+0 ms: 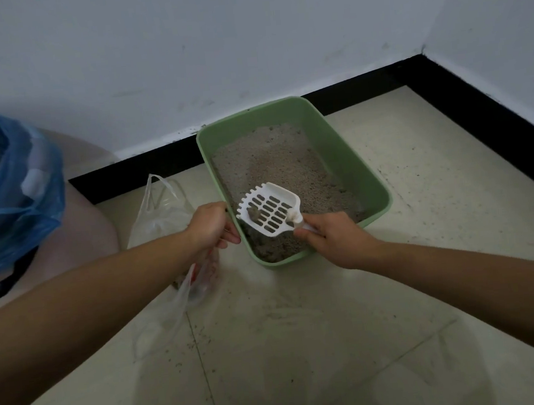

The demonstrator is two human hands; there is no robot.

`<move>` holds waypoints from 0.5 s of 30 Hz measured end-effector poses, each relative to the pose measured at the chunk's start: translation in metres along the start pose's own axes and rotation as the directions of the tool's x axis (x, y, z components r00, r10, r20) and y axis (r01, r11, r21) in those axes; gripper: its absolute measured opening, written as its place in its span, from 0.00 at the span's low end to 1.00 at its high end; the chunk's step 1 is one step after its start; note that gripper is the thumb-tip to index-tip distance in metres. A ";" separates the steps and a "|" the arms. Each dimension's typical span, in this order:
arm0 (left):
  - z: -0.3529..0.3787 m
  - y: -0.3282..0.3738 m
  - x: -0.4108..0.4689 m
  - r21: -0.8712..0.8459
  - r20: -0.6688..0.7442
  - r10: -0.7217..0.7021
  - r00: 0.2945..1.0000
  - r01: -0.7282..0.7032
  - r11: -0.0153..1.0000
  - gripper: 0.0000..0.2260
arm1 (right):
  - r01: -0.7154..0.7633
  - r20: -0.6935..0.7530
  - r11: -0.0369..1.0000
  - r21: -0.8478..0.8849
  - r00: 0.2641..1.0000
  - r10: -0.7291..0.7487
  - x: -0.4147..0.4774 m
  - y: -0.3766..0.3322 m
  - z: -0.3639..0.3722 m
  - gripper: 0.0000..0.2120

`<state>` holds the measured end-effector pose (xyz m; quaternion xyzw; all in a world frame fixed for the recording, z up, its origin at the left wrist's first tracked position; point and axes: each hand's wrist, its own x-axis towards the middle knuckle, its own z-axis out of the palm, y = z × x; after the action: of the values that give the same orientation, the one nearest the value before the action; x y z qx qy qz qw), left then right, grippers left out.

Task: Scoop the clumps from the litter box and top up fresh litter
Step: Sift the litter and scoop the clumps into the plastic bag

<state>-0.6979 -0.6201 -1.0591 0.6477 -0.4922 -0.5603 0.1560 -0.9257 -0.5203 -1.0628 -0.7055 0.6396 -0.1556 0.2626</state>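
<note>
Sitting at nine o'clock is one bin lined with crinkled blue plastic film (9, 192). Just right of it, the left hand (211, 228) is gripping one thin clear plastic bag (159, 208), fingers curled round its film, beside the rim of the rectangular green plastic litter box (345, 150), which is holding grainy grey litter (275, 166). The right hand (336, 238) is clasping the handle of one white slotted plastic scoop (271, 213). Its head is hovering at ten o'clock from that grip, over the box's near end, carrying two lumpy grey clumps (254, 214).
</note>
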 end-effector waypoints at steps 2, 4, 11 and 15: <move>-0.004 0.000 -0.001 -0.028 0.008 -0.014 1.000 0.014 0.999 0.17 | -0.004 -0.020 1.000 0.013 1.000 0.005 0.003 -0.002 -0.002 0.12; -0.011 -0.003 0.002 -0.069 -0.062 -0.005 0.998 0.001 0.998 0.15 | -0.001 -0.037 1.000 0.029 0.999 0.002 0.007 -0.008 -0.004 0.12; -0.088 -0.039 0.025 0.383 -0.499 0.148 0.854 0.063 0.922 0.19 | 0.057 -0.073 0.993 0.107 0.996 -0.050 0.039 -0.060 0.002 0.13; -0.120 -0.058 0.029 0.363 -0.540 -0.036 0.841 0.271 0.892 0.22 | 0.168 0.064 0.985 -0.038 0.984 -0.165 0.055 -0.100 0.025 0.16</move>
<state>-0.5688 -0.6585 -1.0799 0.8308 -0.4866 -0.2544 0.0913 -0.8226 -0.5659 -1.0329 -0.7663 0.5734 -0.1419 0.2526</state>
